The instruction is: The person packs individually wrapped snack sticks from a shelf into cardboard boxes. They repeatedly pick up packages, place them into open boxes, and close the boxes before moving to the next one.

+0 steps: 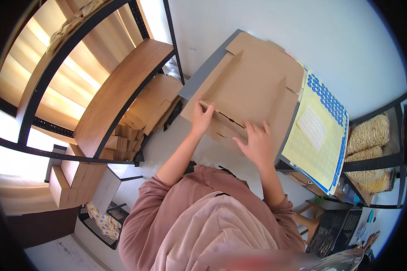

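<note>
A brown cardboard box [253, 86], partly folded, lies on a grey table [202, 77]. Its front panel is bent up along a crease with a dark slot, and the wide back part lies open. At the near left corner my left hand [202, 119] grips the folded edge between thumb and fingers. My right hand [257, 143] rests on the front panel with fingers spread, the fingertips at the crease near the slot. The underside of the panel is hidden from view.
Right of the box lie yellow sheets with blue round stickers [319, 131] and a white paper [312, 128]. A wooden-topped shelf [122, 95] stands at left, with flattened cardboard [153, 99] under it. Bagged goods [371, 131] fill a rack at right.
</note>
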Demonstrator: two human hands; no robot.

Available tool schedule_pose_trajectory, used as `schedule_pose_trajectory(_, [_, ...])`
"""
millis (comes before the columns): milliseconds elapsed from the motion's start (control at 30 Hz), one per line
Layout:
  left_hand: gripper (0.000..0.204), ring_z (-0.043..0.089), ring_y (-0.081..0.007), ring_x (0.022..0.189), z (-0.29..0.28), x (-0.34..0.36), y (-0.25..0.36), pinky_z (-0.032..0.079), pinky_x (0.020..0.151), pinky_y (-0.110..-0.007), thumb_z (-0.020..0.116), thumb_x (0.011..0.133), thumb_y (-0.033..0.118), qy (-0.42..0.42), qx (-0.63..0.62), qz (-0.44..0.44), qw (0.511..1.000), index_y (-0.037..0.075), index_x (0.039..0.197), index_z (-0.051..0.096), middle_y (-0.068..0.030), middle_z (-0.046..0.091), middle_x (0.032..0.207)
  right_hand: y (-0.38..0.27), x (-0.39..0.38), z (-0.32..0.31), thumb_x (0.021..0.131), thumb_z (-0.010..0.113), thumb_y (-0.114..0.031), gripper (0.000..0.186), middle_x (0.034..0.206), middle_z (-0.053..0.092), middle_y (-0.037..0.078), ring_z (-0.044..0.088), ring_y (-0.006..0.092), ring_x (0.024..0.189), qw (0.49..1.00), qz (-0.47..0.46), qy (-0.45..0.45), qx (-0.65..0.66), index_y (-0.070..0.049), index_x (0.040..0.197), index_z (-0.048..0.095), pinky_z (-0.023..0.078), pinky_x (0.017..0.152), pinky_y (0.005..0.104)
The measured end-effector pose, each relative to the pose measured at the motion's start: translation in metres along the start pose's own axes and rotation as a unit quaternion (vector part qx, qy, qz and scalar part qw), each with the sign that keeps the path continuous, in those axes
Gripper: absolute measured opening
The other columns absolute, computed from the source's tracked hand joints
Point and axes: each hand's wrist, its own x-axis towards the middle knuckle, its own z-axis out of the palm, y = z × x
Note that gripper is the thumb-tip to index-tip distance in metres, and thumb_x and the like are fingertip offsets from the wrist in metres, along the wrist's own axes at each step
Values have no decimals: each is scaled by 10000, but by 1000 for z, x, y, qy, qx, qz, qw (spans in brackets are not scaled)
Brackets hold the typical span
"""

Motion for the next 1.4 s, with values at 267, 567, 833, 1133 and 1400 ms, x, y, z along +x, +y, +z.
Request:
schedule_pose_trajectory(267, [551, 532, -197, 1018, 4, -1, -9, 429, 866, -299, 597, 844, 206, 23, 12, -13, 1000, -3, 1300, 368, -148, 546, 1106, -14, 41, 14, 718, 657, -165, 236, 835, 630, 177, 609, 335, 828, 990, 26, -129, 44, -37, 916, 642, 486, 720, 436])
schedule_pose_trajectory(567, [537, 366, -247, 1260, -75, 14, -12, 307, 1040, -372, 501, 914, 145, 17, -111, 39, 993, 26, 1367, 239, -149, 365, 1362, -34, 61, -10, 689, 678, -135, 388, 938, 640, 168, 600, 343, 910, 978, 80, -178, 73, -62, 1065, 614, 472, 780, 420])
schedule_pose_trajectory(833, [476, 456, -180, 1122, -216, 57, 43, 400, 881, -299, 478, 890, 105, 227, -153, 82, 958, 64, 1337, 321, -99, 421, 1294, -189, 203, 9, 706, 702, -90, 423, 1104, 584, 114, 549, 308, 1018, 943, -132, 91, 291, -48, 1107, 574, 441, 863, 379])
schedule_pose_trajectory(1133, [425, 461, -200, 1119, -331, 86, 118, 406, 891, -329, 417, 911, 168, 215, -64, 131, 966, 68, 1319, 347, -104, 431, 1283, -425, 396, -14, 669, 744, -298, 633, 1285, 455, 131, 325, 333, 1284, 802, -493, 256, 217, -102, 1223, 511, 161, 1046, 595])
schedule_pose_trajectory(1400, [561, 473, -218, 1104, -378, 84, 127, 412, 879, -355, 441, 892, 447, 214, -183, 139, 949, 91, 1316, 350, -106, 437, 1282, -455, 435, 6, 721, 701, -299, 586, 1219, 529, 88, 433, 257, 1239, 811, -548, 136, 153, -127, 1246, 505, 124, 1086, 575])
